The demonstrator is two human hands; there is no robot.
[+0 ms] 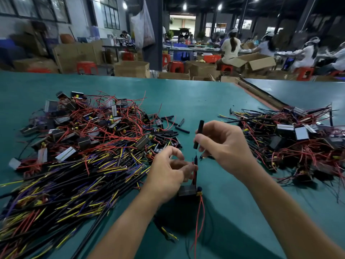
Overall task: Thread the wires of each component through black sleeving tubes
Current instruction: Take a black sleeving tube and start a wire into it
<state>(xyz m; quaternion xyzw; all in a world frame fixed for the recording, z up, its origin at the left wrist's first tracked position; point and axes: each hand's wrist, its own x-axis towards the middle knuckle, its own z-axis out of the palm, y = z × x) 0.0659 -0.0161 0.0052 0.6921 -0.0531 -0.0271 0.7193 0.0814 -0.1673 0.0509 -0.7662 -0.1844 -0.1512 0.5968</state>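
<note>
The left arm [128, 223] and right arm [280, 202] are bare and reach in from the bottom. The hands are close together but not touching. The left hand [168, 172] is lower, with its fingers curled, pinching thin wires [195, 171] at the tips. The right hand [224, 144] is higher, fingers bent, holding a black tube [198, 134] almost upright.

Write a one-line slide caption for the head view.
Right hand holds a black sleeving tube above wires held by the left hand.
</note>
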